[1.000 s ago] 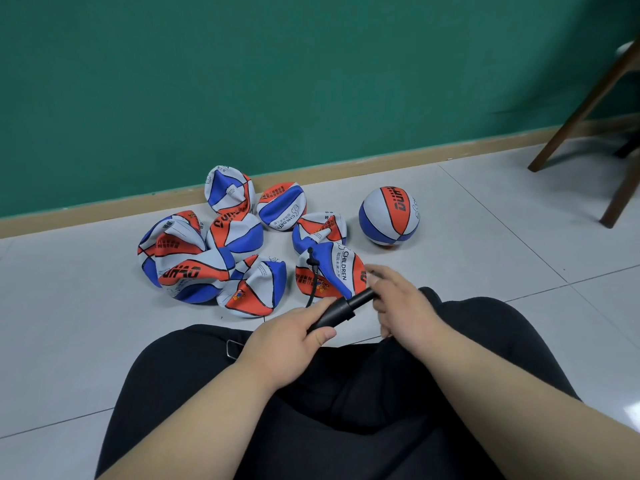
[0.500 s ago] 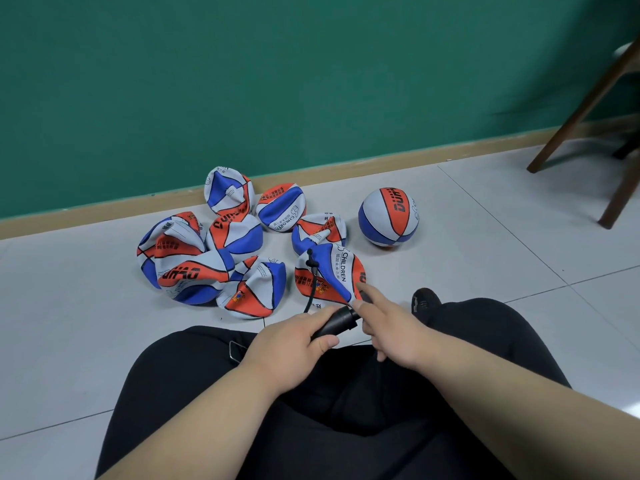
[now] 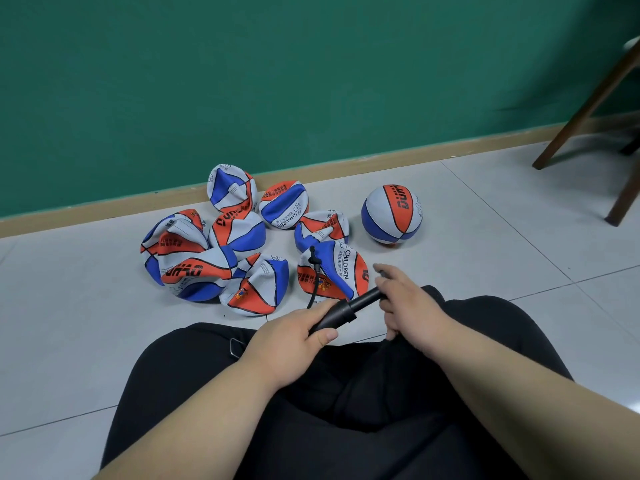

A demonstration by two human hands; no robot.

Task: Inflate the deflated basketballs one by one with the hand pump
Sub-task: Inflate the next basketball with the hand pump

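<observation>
My left hand [image 3: 291, 336] grips the barrel of a black hand pump [image 3: 341, 314] above my lap. My right hand [image 3: 407, 306] holds the pump's handle, drawn out to the upper right so the thin rod shows. A black hose [image 3: 314, 278] runs from the pump up into a crumpled red, white and blue basketball [image 3: 337, 270] on the floor just ahead. Several more deflated balls [image 3: 194, 258] lie in a heap to its left and behind it. One round, inflated ball [image 3: 391, 213] sits apart at the right.
I sit on a grey tiled floor [image 3: 69, 323] with my black-trousered legs [image 3: 346, 410] crossed below the hands. A green wall with a tan skirting board [image 3: 346, 164] runs behind the balls. Brown wooden chair legs [image 3: 588, 105] stand at the far right.
My right hand pushed the handle in toward the barrel, then drew it back out to the right. My left hand stayed on the barrel.
</observation>
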